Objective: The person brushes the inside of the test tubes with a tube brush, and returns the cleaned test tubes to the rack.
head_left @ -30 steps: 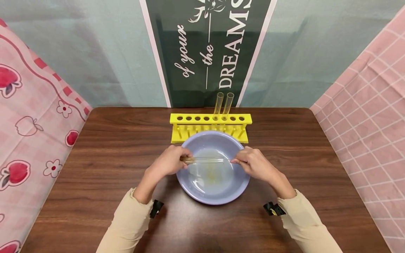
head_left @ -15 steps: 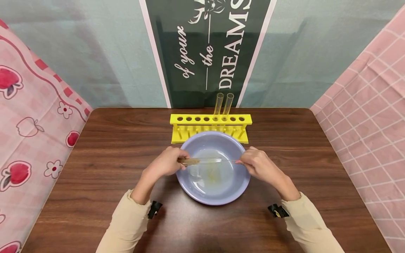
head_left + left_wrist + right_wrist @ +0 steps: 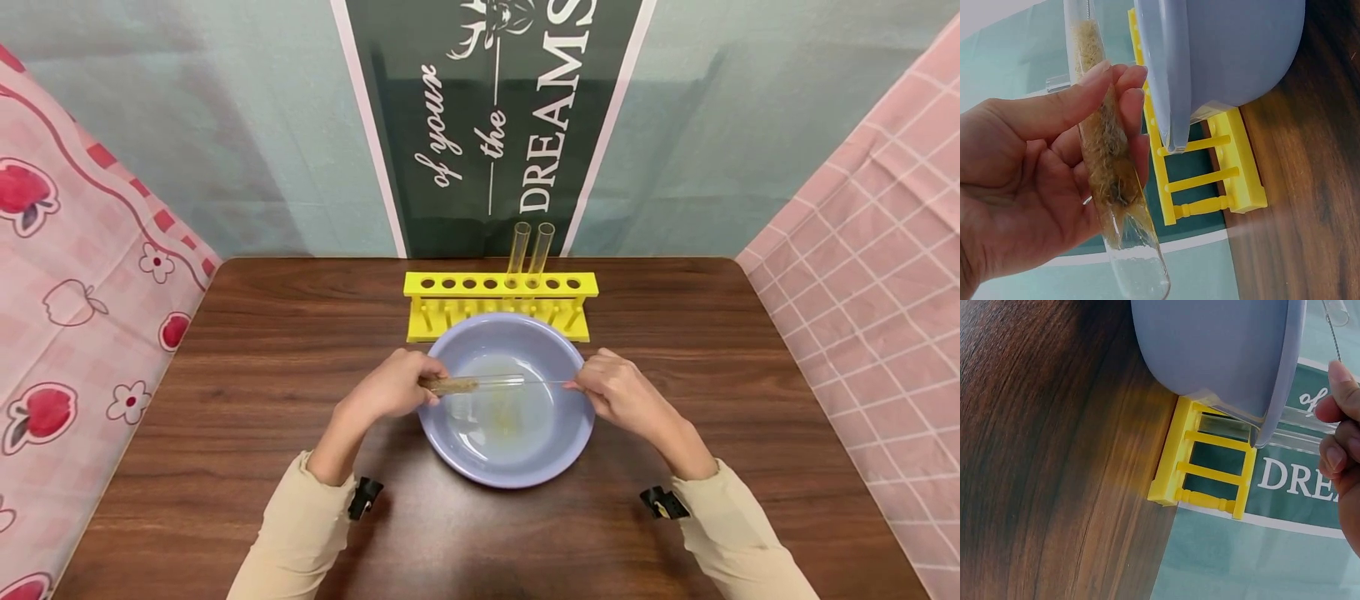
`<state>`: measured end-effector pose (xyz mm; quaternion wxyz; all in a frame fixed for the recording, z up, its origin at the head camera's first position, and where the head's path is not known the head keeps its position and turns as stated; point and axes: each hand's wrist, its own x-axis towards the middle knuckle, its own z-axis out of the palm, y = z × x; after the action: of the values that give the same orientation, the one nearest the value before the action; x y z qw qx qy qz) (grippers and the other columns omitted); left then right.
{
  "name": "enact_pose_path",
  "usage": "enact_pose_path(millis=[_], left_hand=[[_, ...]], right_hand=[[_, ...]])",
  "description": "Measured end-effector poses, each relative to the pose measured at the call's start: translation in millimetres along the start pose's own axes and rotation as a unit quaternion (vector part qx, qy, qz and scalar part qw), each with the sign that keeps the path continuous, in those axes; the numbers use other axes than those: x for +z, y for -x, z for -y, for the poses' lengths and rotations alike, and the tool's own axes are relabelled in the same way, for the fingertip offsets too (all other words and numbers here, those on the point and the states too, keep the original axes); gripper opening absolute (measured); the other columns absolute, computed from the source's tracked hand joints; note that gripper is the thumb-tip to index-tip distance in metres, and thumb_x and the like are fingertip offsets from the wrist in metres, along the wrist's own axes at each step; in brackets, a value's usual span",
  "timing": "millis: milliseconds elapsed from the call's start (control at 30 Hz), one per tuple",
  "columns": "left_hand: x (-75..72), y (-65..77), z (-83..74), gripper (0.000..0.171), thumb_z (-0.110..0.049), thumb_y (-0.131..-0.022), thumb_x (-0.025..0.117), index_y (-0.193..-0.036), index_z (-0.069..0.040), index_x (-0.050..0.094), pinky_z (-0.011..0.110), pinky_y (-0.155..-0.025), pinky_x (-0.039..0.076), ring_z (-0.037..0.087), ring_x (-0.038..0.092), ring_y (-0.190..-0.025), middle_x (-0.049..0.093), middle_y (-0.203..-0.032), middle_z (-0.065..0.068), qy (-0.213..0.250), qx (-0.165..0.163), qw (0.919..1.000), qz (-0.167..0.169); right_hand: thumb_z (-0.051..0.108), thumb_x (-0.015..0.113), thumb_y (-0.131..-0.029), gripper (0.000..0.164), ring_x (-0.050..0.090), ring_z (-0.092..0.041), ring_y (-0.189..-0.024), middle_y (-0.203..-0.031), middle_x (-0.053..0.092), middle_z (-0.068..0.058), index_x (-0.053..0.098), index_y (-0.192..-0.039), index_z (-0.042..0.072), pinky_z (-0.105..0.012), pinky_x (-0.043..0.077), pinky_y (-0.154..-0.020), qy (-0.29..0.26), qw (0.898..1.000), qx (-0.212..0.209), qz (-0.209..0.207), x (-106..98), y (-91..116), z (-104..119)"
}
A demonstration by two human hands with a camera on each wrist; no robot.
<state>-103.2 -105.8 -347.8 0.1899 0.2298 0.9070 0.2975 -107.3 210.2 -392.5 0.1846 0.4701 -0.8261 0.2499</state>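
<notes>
My left hand [image 3: 397, 385] grips a clear glass test tube [image 3: 1138, 269] round its closed end. The tube lies nearly level above a lavender basin [image 3: 506, 481], its mouth toward the right. Inside it is a test tube brush with tan bristles [image 3: 1110, 147]; they look wet and matted in the left wrist view, with some clear liquid or wet film near the tube's rounded end. From the mouth runs the brush's thin twisted wire [image 3: 1336, 340], whose outer part my right hand [image 3: 617, 387] pinches. That hand is just over the basin's right rim.
Right behind the basin stands a yellow test tube rack [image 3: 450, 284], partly hidden by it. Two clear test tubes [image 3: 542, 250] stand upright in the rack. Slightly yellowish, cloudy water [image 3: 504, 425] lies in the basin. Everything is on a brown wooden table [image 3: 300, 317].
My right hand has moved to the right, drawing out more wire. The bristles have slid toward the tube's mouth. My left hand has shifted slightly left with the tube.
</notes>
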Motion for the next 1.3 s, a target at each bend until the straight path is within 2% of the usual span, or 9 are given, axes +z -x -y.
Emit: enact_pose_path(millis=[167,433,667,900,1000,1100,1200,1267,1300], left_hand=[[-0.8,-0.8,1.6,0.016,0.001,-0.075,0.07,-0.088,-0.007,0.068,0.023,-0.059,0.041,0.012,0.047,-0.067,0.057,-0.071,-0.002,0.005,-0.004,1.0,0.002],[-1.7,-0.4,4.8,0.017,0.001,-0.074,0.07,-0.089,-0.006,0.069,0.023,-0.06,0.042,0.012,0.048,-0.067,0.059,-0.073,-0.002,0.014,-0.013,0.9998,0.008],[-4.2,2.3,4.9,0.016,0.001,-0.072,0.071,-0.085,-0.007,0.068,0.023,-0.057,0.04,0.01,0.046,-0.062,0.056,-0.066,-0.004,0.018,0.0,0.9998,0.005],[-5.9,3.6,8.3,0.017,0.001,-0.072,0.072,-0.086,-0.007,0.069,0.023,-0.059,0.04,0.011,0.046,-0.063,0.055,-0.067,-0.004,0.01,0.004,0.9999,0.005],[-6.0,4.4,9.7,0.018,0.002,-0.071,0.071,-0.086,-0.007,0.069,0.024,-0.059,0.04,0.011,0.046,-0.063,0.055,-0.067,-0.004,-0.002,0.011,0.9999,-0.001],[-5.3,5.2,10.3,0.018,0.003,-0.07,0.071,-0.084,-0.008,0.069,0.024,-0.059,0.04,0.011,0.047,-0.064,0.056,-0.066,-0.005,-0.011,0.01,0.9998,-0.01],[-3.8,5.3,10.4,0.018,0.004,-0.07,0.07,-0.083,-0.008,0.069,0.025,-0.06,0.04,0.012,0.048,-0.064,0.058,-0.066,-0.004,-0.021,0.008,0.9995,-0.022],[-2.3,5.4,10.1,0.018,0.004,-0.07,0.07,-0.084,-0.007,0.069,0.026,-0.061,0.042,0.012,0.049,-0.065,0.061,-0.068,-0.003,-0.026,0.006,0.9992,-0.03],[-1.4,5.4,9.9,0.018,0.004,-0.07,0.071,-0.083,-0.007,0.069,0.026,-0.062,0.042,0.012,0.05,-0.066,0.061,-0.068,-0.003,-0.031,0.006,0.9989,-0.035]], right_hand=[[0.027,0.041,-0.097,0.04,0.042,-0.011,-0.058,-0.06,0.046,0.004,0.051,-0.062,0.008,-0.029,0.036,-0.059,0.014,1.0,-0.005,0.0,-2.4,1.6,0.5],[0.027,0.041,-0.097,0.041,0.038,-0.009,-0.056,-0.058,0.041,0.005,0.048,-0.06,0.009,-0.028,0.035,-0.059,0.03,1.0,-0.006,0.002,-4.4,6.4,0.4],[0.022,0.046,-0.096,0.037,0.04,-0.011,-0.056,-0.058,0.041,0.004,0.046,-0.061,0.009,-0.029,0.036,-0.061,0.029,1.0,-0.01,-0.003,-6.5,9.7,-1.7],[0.025,0.042,-0.097,0.038,0.042,-0.01,-0.057,-0.059,0.044,0.005,0.049,-0.062,0.011,-0.029,0.038,-0.061,0.018,1.0,0.001,-0.007,-8.5,12.6,-2.0],[0.026,0.044,-0.096,0.038,0.043,-0.009,-0.058,-0.059,0.048,0.005,0.051,-0.062,0.011,-0.027,0.038,-0.061,-0.003,1.0,0.015,-0.007,-7.8,13.6,-2.2],[0.019,0.056,-0.091,0.03,0.044,-0.007,-0.059,-0.06,0.051,0.005,0.057,-0.063,0.009,-0.022,0.038,-0.059,-0.041,0.998,0.043,-0.005,-6.0,13.8,-1.5],[0.003,0.067,-0.08,0.019,0.04,-0.004,-0.055,-0.057,0.045,0.009,0.059,-0.063,0.009,-0.015,0.034,-0.051,-0.083,0.993,0.085,-0.003,-4.0,14.1,0.0],[-0.004,0.069,-0.074,0.021,0.035,-0.001,-0.052,-0.055,0.039,0.012,0.058,-0.062,0.01,-0.013,0.03,-0.046,-0.107,0.987,0.118,0.003,-3.7,13.8,1.1],[-0.004,0.068,-0.074,0.024,0.032,0.001,-0.05,-0.055,0.035,0.013,0.057,-0.061,0.012,-0.013,0.027,-0.044,-0.119,0.983,0.136,0.01,-4.0,13.4,1.7]])
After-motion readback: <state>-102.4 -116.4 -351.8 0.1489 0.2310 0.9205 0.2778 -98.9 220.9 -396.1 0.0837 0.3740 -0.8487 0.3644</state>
